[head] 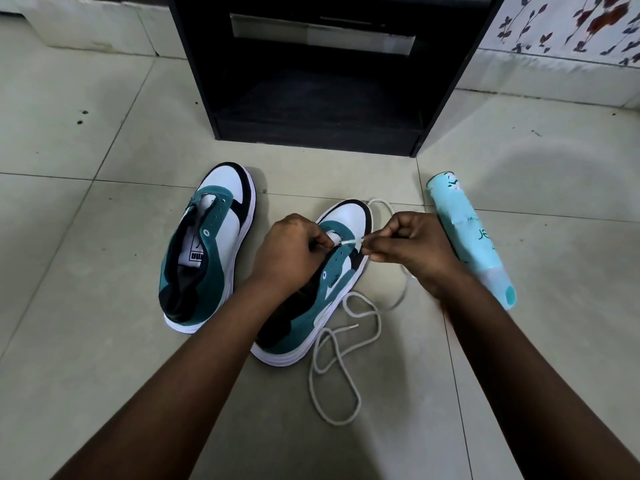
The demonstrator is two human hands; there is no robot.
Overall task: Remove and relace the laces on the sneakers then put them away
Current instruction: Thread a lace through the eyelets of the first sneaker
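Right hand (pixel 412 249) pinches the white lace (pixel 349 242) tip at the right sneaker (pixel 332 271), centre floor; left hand (pixel 291 251) fingers curl at its eyelets. Risk: slack loops at 5 o'clock snag, or the tip misses the eyelet.

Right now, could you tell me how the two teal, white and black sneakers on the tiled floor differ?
The left sneaker lies untouched with bare eyelets and no lace; the right sneaker has both hands on it. The left hand grips the right sneaker by its eyelets, while the right hand pinches a white lace beside them. The lace trails loose on the floor by the right sneaker, none by the left. Both share colours and point toward the black cabinet.
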